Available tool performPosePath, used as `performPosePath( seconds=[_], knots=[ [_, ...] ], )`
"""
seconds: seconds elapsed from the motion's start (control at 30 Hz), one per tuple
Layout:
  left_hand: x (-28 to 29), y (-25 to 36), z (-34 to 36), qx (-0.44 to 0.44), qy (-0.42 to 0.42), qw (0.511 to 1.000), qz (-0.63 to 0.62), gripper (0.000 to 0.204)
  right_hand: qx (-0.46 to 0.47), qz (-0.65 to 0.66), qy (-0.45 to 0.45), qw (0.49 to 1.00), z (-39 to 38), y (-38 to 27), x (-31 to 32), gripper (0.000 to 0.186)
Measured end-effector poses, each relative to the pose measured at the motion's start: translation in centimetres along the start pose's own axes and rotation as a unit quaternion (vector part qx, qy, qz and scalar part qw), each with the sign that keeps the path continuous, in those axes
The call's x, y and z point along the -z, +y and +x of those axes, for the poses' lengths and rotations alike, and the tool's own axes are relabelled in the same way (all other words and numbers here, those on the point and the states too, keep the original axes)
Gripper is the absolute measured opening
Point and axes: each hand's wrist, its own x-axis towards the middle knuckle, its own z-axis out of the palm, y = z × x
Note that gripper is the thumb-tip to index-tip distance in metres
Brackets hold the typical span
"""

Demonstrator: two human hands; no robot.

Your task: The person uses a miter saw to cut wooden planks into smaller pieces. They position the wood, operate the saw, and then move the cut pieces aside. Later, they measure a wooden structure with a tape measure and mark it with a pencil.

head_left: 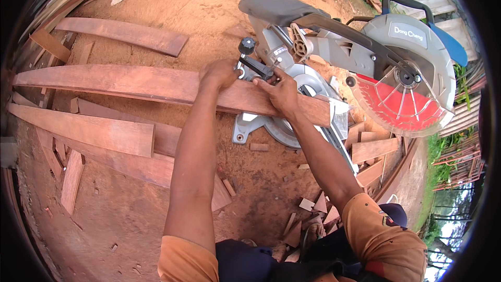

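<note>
The long reddish plank (172,86) lies across the miter saw (334,57) bed, uncut. Left hand (219,73) presses flat on the plank beside the saw's clamp (253,62); right hand (282,91) pinches that clamp. Blade (402,102) raised; cutting remains, I'd say

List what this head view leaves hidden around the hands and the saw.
- Clamp: lower part behind left hand and right hand.
- Saw base: partly covered by the board and right forearm.
- Each hand's grip: fingertips hidden.
- Blade teeth: too small.
</note>
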Motion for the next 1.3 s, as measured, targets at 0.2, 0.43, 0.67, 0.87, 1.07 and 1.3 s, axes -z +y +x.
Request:
performPosePath(
  seconds=[0.2,0.43,0.67,0.87,1.07,1.3],
  knots=[
    [0.0,0.3,-1.4,-0.027,0.074,0.994,-0.073,0.036,-0.002,0.173,0.029,0.984,-0.1,1.9,-0.8,0.044],
    [-0.2,0.7,-1.2,-0.011,0.082,0.995,-0.057,0.043,0.003,0.259,0.045,0.965,-0.1,1.7,-1.9,0.064],
    [-0.2,1.1,0.2,0.029,0.005,0.999,0.024,0.049,-0.005,0.215,-0.005,0.977,0.3,2.3,-0.9,0.064],
    [-0.4,0.2,0.4,0.012,0.019,1.0,-0.01,0.055,-0.014,0.234,-0.003,0.972,-0.2,1.4,-0.9,0.057],
    [-1.0,-0.1,0.0,-0.024,0.127,0.982,-0.138,0.048,0.01,0.36,0.046,0.932,-0.1,0.6,-1.4,0.05],
    [-0.3,0.9,-0.6,-0.013,0.112,0.987,-0.115,0.06,0.024,0.368,0.051,0.928,0.0,0.8,-1.7,0.059]
  ],
)
